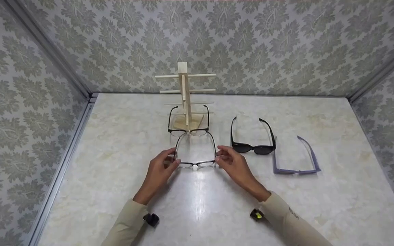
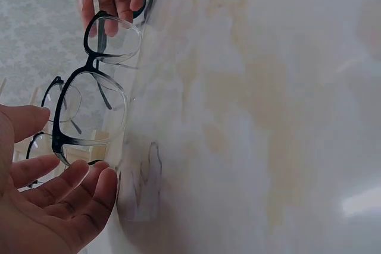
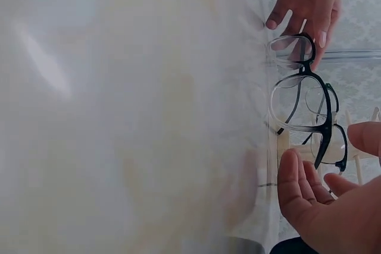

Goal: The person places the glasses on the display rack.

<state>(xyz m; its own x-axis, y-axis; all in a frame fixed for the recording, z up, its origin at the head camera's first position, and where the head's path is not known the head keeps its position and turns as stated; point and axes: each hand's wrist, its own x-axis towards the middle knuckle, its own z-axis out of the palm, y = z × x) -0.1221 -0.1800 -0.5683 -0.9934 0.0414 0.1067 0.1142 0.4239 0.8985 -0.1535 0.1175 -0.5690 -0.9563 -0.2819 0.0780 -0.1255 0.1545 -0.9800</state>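
Observation:
Black-topped eyeglasses with clear lower rims [image 1: 195, 164] stand on the table between both hands, temples pointing back. My left hand [image 1: 160, 169] is at their left hinge, fingers loosely bent; in the left wrist view its thumb is apart from the frame [image 2: 90, 63] and the index fingertip is near the hinge. At the right hinge is my right hand [image 1: 233, 166], its thumb and fingers spread around the corner in the right wrist view. Just behind, a similar pair of eyeglasses [image 1: 202, 130] sits on the wooden stand [image 1: 182, 68]; its contact with the pegs is unclear.
Black sunglasses [image 1: 263, 149] lie to the right of the stand, temples unfolded. Beside them, nearer the front, are purple-framed glasses [image 1: 315, 163]. Several pegs stick out from the stand's post. Patterned walls [image 1: 251, 41] enclose the marbled table [image 1: 115, 143] at the back and sides.

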